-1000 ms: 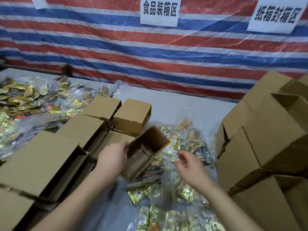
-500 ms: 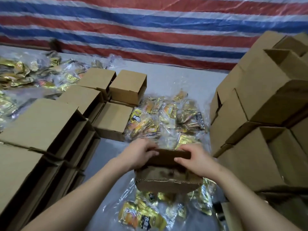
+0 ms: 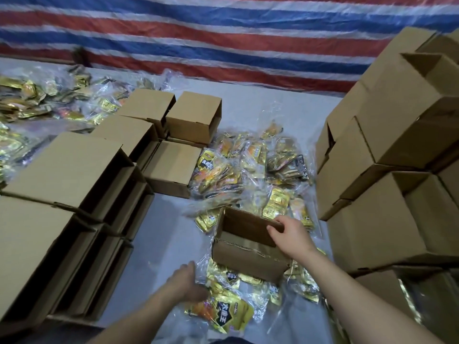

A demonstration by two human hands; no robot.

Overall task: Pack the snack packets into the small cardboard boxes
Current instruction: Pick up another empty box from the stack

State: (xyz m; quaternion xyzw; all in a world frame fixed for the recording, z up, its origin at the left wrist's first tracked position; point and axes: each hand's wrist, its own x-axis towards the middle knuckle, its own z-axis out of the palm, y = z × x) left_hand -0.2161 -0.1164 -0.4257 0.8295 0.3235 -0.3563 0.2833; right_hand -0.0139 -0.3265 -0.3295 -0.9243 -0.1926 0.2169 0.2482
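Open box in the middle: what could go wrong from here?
1. The open box sits on loose snack packets, not flat table, and only the right hand grips its rim; it may tip during loading.
2. The left hand is on slippery bagged packets; the bundle could slide out.
3. The box stack at right has overhanging boxes; a bump might topple it.
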